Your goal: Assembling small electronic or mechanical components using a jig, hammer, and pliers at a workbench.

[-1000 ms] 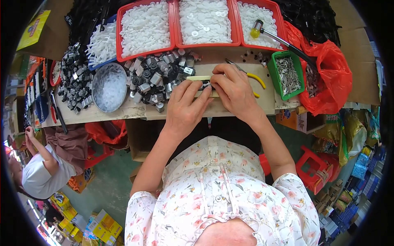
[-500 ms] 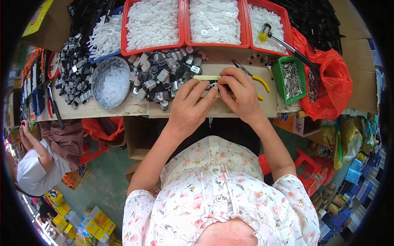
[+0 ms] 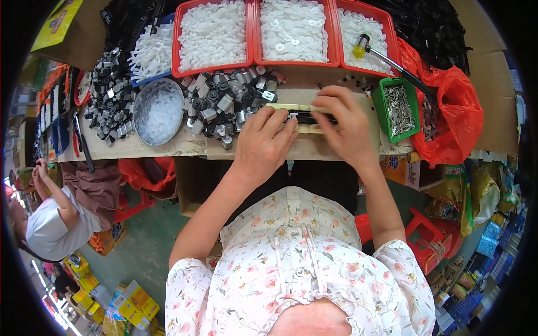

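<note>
A smooth green floor spread below the workbench, whose pale wooden top ran across from nine o'clock to three. One red plastic stool stood toward four o'clock, and part of a red seat showed between eight and nine. Yellow cartons sat on the floor around half past seven, while blue packs were stacked at four. Bright white light streaked the rim near eight; whether lamps or windows, the blur hid.
</note>
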A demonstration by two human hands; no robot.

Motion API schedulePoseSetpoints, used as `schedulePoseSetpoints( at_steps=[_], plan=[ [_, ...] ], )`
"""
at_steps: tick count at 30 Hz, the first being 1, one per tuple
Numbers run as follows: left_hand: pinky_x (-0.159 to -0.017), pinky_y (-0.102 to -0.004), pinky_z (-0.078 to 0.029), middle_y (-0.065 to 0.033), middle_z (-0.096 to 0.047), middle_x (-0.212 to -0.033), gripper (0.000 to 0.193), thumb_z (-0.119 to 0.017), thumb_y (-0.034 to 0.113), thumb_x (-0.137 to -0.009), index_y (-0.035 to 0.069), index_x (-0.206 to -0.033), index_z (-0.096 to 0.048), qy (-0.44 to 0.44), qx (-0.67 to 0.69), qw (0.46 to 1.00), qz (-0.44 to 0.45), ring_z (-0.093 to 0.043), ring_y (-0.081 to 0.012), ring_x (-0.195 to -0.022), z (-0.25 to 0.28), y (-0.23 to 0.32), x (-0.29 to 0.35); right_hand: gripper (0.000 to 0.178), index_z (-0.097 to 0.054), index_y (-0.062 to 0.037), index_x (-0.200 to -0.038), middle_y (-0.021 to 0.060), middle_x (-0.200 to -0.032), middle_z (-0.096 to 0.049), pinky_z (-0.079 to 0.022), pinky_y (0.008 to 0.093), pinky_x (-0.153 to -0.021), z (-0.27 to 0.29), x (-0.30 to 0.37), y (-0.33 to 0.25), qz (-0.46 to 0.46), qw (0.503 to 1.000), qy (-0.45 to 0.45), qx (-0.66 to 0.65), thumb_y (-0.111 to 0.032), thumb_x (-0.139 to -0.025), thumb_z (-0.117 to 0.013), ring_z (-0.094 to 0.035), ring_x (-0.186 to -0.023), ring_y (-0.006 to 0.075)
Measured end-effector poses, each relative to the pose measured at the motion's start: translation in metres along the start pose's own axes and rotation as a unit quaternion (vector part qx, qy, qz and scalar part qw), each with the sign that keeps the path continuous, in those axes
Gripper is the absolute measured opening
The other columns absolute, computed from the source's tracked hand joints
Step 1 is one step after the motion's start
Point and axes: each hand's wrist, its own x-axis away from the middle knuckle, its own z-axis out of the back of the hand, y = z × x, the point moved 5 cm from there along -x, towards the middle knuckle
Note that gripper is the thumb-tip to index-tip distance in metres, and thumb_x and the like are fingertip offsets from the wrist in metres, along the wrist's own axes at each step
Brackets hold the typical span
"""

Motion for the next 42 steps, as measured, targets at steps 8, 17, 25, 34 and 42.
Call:
schedulePoseSetpoints(
  at_steps=[8, 17, 25, 34, 42],
  plan=[
    [-0.077, -0.0401, -0.048, -0.0094, -0.063, -0.096, 0.015, -0.077, 0.013, -0.079, 0.002, -0.083, -0.068, -0.034, 0.053, 0.998, 0.018, -0.060, -0.0282, -0.092, 0.014, -0.002, -0.038, 0.018, -0.066, 0.0010, -0.105, 0.0152, -0.100, -0.061, -0.050, 0.0390, -0.082, 0.107, 0.043, 0.059, -0.166, 0.959, 0.102, 0.206, 0.000, -0.087, -0.067, -0.064, -0.094, 0.0326],
    [-0.087, -0.0413, -0.051, -0.0128, -0.067, -0.099, 0.013, -0.069, 0.006, -0.084, 0.000, -0.095, -0.074, -0.048, -0.012, 0.998, 0.035, -0.059, -0.0325, -0.100, -0.017, -0.037, -0.129, 0.013, -0.067, 0.0024, -0.098, 0.0174, -0.091, -0.059, -0.047, 0.0456, -0.077, 0.105, 0.047, 0.082, -0.181, 0.945, 0.016, 0.272, 0.000, -0.085, -0.067, -0.060, -0.091, 0.0369],
    [-0.078, -0.0433, -0.056, -0.0131, -0.067, -0.086, 0.006, -0.074, 0.006, -0.074, 0.001, -0.076, -0.071, -0.016, -0.034, 0.999, -0.003, -0.061, -0.0337, -0.094, -0.050, -0.058, -0.149, 0.012, -0.066, 0.0026, -0.097, 0.0149, -0.091, -0.063, -0.049, 0.0380, -0.069, 0.106, 0.046, 0.084, -0.179, 0.955, 0.069, 0.224, 0.000, -0.086, -0.068, -0.064, -0.078, 0.0298],
    [-0.074, -0.0417, -0.054, -0.0158, -0.070, -0.082, 0.013, -0.068, 0.012, -0.084, 0.001, -0.084, -0.076, 0.027, 0.032, 0.998, 0.044, -0.065, -0.0356, -0.080, -0.034, -0.055, -0.144, 0.009, -0.065, 0.0027, -0.095, 0.0128, -0.085, -0.063, -0.048, 0.0339, -0.068, 0.114, 0.049, 0.086, -0.222, 0.951, 0.101, 0.188, 0.000, -0.086, -0.066, -0.061, -0.074, 0.0224],
    [-0.068, -0.0247, -0.052, -0.0074, -0.076, -0.093, 0.024, -0.071, 0.014, -0.094, -0.007, -0.103, -0.074, -0.003, 0.458, 0.831, 0.317, -0.071, -0.0133, -0.084, -0.028, -0.018, -0.086, 0.006, -0.061, 0.0029, -0.087, 0.0103, -0.081, -0.061, -0.049, 0.0296, -0.069, 0.078, 0.014, 0.012, -0.140, 0.980, 0.133, 0.042, 0.003, -0.083, -0.066, -0.061, -0.072, 0.0187]
  ],
)
